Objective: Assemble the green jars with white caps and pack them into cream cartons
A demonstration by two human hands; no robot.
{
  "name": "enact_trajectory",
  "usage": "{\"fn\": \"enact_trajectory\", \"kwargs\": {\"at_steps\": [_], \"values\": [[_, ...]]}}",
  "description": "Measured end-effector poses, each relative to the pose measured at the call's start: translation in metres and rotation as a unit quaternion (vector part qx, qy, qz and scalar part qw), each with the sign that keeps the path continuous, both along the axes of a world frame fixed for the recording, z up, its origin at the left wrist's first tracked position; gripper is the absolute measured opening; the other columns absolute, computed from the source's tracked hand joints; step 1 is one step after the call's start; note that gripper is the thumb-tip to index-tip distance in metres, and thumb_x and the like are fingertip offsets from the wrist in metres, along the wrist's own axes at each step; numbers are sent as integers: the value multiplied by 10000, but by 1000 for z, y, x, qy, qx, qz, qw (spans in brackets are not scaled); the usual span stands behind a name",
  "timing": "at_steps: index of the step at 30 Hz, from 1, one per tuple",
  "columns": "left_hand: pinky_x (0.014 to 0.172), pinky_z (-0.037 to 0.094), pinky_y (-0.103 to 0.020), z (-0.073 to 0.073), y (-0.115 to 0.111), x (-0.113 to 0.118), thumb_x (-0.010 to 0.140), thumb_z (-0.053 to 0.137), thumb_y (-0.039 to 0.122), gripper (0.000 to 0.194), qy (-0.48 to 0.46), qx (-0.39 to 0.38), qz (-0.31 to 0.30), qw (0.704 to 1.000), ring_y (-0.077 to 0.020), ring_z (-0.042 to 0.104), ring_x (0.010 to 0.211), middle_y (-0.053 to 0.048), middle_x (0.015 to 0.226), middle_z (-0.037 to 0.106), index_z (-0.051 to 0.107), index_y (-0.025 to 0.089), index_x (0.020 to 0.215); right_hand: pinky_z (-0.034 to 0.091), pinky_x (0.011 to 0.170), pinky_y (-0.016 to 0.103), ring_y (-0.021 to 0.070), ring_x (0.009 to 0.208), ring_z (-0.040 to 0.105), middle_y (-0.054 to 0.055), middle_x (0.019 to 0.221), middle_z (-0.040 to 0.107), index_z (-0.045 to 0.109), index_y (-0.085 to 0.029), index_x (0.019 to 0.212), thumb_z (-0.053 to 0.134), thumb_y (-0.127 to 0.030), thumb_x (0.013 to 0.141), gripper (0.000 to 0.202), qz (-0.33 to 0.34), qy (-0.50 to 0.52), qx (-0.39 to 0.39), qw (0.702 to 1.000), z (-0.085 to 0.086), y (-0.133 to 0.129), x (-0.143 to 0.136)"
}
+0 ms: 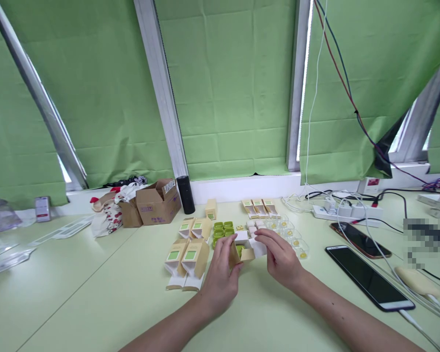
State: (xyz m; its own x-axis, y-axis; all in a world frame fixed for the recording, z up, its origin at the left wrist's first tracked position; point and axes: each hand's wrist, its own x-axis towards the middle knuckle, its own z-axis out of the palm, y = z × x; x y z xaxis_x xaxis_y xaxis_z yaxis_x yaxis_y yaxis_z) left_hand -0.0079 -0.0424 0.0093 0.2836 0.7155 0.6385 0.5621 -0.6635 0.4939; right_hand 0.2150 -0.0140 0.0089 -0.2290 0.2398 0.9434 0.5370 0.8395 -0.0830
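Tan carton: a small tan carton (235,256), open-topped, at the middle of the table (124,298); a green piece (240,250) shows inside.
Left hand: left hand (223,274) gripping the carton's left side between fingers and thumb.
Right hand: right hand (281,255), fingers bent at the carton's white flap (258,248); whether they grip it cannot be told.
Green cups: green cups (223,229) grouped just beyond the left hand.
Clear containers: clear containers (286,230) with yellow centres, beyond the right hand.
Labelled cartons: four labelled cartons (196,259) in two rows, left of the held one.
Far edge: cardboard box (156,204) beside a black cylinder (185,195).
Right side: two phones (370,278), near a white power strip (346,214).
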Motion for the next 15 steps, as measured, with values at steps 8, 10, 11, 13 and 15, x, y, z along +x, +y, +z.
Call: {"fn": "enact_trajectory", "kwargs": {"at_steps": [8,10,11,13,15], "values": [[970,640,-471,-1,1,-1,979,590,132,609,-32,-5,-26,999,-290,581,1345,-147,1450,529,404,304,1533,603,837,500,299,1066,703,124,1172,723,656,-245,1264,480,9,797,560,-13,-72,-32,997,3,-7,-3],[985,635,-469,-2,1,0,980,589,130,609,-38,-10,-28,999,-286,569,1356,-145,1455,520,404,306,1534,583,824,498,305,1054,692,122,1164,719,656,-240,1220,500,-9,809,497,-5,-79,-51,996,4,-11,-4],[992,631,-472,-3,2,0,979,591,129,608,-41,-10,-27,999,-285,564,1359,-145,1457,517,406,304,1532,574,819,493,303,1039,688,120,1154,717,655,-238,1181,507,-21,823,445,2,-73,-56,996,5,-13,-5],[995,629,-476,-3,3,-1,978,599,133,604,-47,-6,-24,999,-288,563,1357,-146,1456,517,412,300,1527,558,814,481,291,1002,680,116,1135,710,643,-239,1088,511,-50,866,320,22,-55,-64,996,9,-17,-6],[991,627,-472,-3,4,-1,982,602,144,596,-51,-4,-22,998,-287,564,1355,-147,1455,518,415,301,1525,546,812,474,282,975,674,110,1112,704,623,-243,1003,500,-86,914,218,40,-39,-75,996,12,-21,-6]]}}
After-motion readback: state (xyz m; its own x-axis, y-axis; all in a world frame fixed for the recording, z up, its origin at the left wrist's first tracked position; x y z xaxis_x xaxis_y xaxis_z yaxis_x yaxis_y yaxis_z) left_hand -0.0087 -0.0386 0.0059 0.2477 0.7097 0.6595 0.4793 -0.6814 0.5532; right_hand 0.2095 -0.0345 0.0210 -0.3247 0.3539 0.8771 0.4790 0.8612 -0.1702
